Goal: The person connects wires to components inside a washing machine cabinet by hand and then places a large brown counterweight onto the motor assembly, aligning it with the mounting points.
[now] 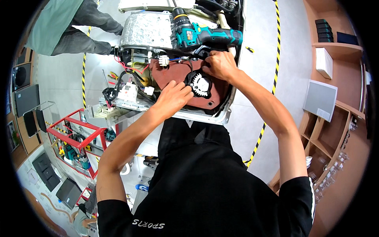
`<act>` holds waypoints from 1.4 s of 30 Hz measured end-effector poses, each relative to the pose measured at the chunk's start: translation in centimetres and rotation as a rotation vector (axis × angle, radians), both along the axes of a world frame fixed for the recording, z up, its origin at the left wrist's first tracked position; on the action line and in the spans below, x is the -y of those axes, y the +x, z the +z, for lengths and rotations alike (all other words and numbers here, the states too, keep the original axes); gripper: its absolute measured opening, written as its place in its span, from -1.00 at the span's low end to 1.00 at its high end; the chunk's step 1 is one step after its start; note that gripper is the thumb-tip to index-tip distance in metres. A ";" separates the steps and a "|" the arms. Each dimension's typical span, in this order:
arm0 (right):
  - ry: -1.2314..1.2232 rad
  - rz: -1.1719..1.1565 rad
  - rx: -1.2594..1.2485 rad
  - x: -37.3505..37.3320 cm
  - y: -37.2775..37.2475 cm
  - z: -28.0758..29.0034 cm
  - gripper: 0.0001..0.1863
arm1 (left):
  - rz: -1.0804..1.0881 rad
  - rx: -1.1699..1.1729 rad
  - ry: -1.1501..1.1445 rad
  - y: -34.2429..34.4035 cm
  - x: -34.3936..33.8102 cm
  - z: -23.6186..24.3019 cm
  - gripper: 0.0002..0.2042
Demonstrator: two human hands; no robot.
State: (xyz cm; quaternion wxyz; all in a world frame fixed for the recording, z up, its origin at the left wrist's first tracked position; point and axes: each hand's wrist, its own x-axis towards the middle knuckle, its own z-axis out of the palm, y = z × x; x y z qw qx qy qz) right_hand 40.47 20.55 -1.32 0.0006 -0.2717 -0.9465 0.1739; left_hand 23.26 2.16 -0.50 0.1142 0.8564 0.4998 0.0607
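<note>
Sitting at the middle of a reddish-brown plate [173, 73], the black toothed wheel [200, 84] shows a white hub and a ring of short teeth around its rim. The plate is bolted into the open side of a white-framed appliance [205, 116] that lies across the upper centre of the view.

The left hand [173, 96] rests on the plate just left of the wheel, fingers curled and pressed together with the knuckles touching the wheel's rim. The right hand [221, 65] sits at the wheel's upper right edge, fingers bent and pinched onto something small there; what it pinches cannot be made out.

A teal cordless drill [201, 35] lies on top of the appliance, just above the right hand. Left of the plate, red, black and yellow wires [130, 69] and a white connector [163, 60] crowd the space, with a silver foil-covered block [146, 29] above them.

Beyond the appliance's right edge the grey floor [256, 83] lies open, crossed by a yellow-and-black striped line [274, 75]. To the left stands a red-framed cart [85, 138] with tools, and another person [67, 27] crouches at the upper left. Wooden shelves [335, 47] fill the right rim.
</note>
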 end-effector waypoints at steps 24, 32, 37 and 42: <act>0.094 0.029 -0.031 0.3 0.4 0.3 -0.82 | 0.146 0.153 0.128 1.3 0.7 -2.0 -0.94; 0.030 -0.009 0.058 0.1 0.6 0.6 -0.78 | 0.131 0.152 0.119 1.4 0.4 -1.7 -0.96; -0.020 0.107 0.156 -1.3 0.4 0.6 -0.66 | 0.079 0.105 0.058 1.0 0.2 -1.3 -0.89; -0.200 0.088 0.274 -3.0 0.5 2.4 -0.49 | 0.016 0.076 0.037 0.8 -0.3 -0.9 -0.89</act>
